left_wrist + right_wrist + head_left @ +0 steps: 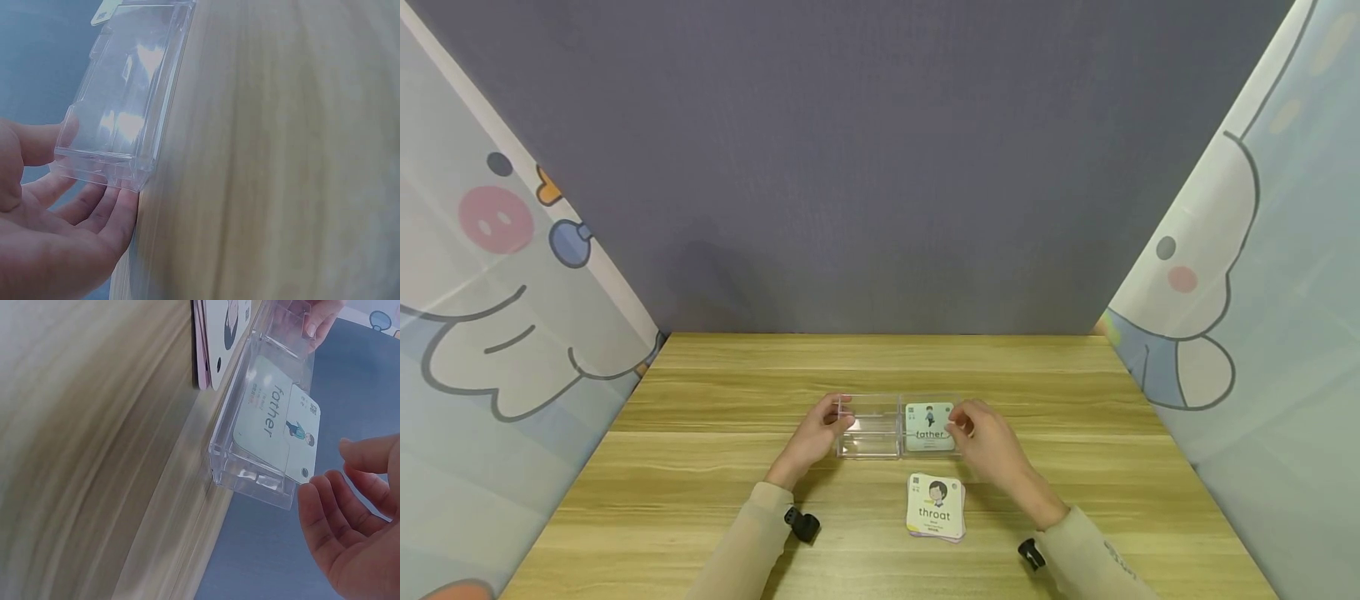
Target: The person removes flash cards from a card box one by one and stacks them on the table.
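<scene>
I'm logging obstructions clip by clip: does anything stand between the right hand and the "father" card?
Nothing visible does. The right hand is close beside the "father" card, whose near corner juts past the rim of the clear box; I cannot tell whether hand and card touch.

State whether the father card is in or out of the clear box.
Partly in: the right wrist view shows the father card with its lower part inside the clear box and its top edge past the rim.

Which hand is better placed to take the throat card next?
Probably the right hand: it is nearer the throat card and seems to hold nothing, beside the father card. The left hand grips the clear box at its left end.
</scene>
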Available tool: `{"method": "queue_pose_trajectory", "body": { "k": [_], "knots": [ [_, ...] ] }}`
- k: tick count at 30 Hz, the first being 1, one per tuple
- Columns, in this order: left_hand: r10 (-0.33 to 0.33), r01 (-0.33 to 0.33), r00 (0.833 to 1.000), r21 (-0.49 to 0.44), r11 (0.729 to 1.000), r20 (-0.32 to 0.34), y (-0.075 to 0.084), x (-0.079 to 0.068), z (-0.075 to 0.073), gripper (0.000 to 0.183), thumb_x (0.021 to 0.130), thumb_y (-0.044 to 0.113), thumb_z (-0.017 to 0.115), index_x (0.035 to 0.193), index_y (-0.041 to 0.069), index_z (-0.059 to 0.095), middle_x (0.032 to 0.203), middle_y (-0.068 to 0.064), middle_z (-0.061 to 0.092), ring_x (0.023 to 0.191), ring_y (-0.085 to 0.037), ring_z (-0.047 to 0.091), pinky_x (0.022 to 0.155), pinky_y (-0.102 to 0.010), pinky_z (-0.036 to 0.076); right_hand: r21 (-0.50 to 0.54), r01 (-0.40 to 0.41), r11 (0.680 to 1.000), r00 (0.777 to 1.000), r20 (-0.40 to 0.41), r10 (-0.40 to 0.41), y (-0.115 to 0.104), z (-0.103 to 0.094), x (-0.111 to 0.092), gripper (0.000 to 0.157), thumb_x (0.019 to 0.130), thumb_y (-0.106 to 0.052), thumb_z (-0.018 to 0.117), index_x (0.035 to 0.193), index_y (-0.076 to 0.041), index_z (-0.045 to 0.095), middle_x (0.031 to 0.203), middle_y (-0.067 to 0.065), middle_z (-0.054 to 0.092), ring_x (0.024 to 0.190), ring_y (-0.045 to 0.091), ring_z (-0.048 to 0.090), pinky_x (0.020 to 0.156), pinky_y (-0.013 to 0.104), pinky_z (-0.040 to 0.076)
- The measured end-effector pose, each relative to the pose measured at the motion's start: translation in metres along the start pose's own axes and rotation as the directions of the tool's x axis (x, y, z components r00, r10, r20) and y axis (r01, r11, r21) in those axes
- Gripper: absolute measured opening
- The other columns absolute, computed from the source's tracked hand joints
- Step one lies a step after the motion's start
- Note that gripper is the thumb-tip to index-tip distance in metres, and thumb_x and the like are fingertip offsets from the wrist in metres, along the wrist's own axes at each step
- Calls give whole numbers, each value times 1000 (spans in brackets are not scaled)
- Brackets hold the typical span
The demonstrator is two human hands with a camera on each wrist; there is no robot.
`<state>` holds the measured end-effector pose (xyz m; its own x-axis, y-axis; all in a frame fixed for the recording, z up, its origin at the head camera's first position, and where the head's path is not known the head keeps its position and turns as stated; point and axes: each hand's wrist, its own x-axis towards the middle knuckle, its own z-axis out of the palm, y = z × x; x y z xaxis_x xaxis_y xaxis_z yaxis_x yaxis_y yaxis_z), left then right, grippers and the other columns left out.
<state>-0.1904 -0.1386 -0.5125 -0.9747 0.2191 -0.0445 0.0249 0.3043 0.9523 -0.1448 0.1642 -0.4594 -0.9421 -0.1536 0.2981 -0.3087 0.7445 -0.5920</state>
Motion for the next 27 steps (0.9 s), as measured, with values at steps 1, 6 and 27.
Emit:
{"method": "queue_pose_trajectory", "body": {
  "k": [1, 6, 27],
  "knots": [
    [-1, 1, 1000, -2, 1000, 1, 0, 0, 0, 44, 103, 18, 61, 145, 7, 51, 130, -15, 61, 124, -37, 54, 103, -56, 44, 1, -1, 1000, 1000, 0, 1, 0, 0, 0, 11, 89, -7, 78, 96, -9, 70, 82, -6, 59, 73, 10, 56, 65, 27, 51],
    [-5, 5, 1000, -12, 1000, 6, -1, 0, 0, 45, 103, 17, 61, 145, 6, 50, 130, -15, 60, 125, -37, 53, 104, -56, 43, -5, 12, 1000, 1000, -14, -12, 1, 0, 2, 11, 89, -7, 78, 96, -9, 70, 84, -5, 60, 73, 10, 57, 64, 26, 51],
    [1, -1, 1000, -10, 1000, 5, 0, 0, -1, 44, 104, 17, 60, 145, 6, 51, 130, -13, 61, 124, -35, 54, 103, -56, 44, -26, 43, 999, 998, -45, -44, 2, 0, 13, 9, 89, -9, 77, 94, -10, 70, 88, -2, 63, 79, 14, 61, 70, 34, 54]
  ]
}}
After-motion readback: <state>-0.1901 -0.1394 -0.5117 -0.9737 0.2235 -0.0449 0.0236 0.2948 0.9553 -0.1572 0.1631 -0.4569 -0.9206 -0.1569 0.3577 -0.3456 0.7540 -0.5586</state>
